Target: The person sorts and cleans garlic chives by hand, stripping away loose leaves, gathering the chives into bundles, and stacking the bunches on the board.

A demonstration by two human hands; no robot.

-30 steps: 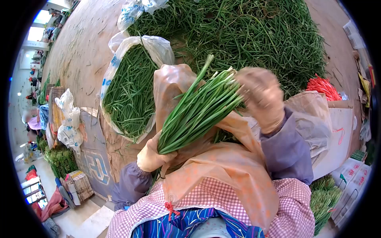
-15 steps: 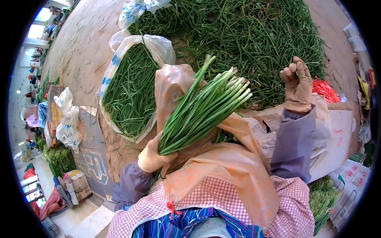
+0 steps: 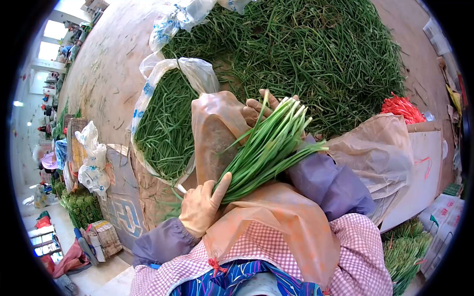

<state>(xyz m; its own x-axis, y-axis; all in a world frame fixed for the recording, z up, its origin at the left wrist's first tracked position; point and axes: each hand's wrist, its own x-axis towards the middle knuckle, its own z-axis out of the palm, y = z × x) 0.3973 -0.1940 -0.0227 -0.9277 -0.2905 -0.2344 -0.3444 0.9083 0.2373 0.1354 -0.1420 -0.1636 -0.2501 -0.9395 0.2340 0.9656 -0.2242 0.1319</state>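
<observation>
Table (image 3: pixel 106 84) beyond; right hand (image 3: pixel 254 112) seemingly behind stalks (image 3: pixel 269 150)

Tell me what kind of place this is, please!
Probably somewhere vegetables get sorted or packed: there's a big heap of long greens, an open plastic bag stuffed with more, and a hand-held bunch of stalks.

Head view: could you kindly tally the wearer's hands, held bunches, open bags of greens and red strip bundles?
Left hand, right hand: 2
Held bunch of greens: 1
Open bag of greens: 1
Red strip bundle: 1
Total: 5
</observation>
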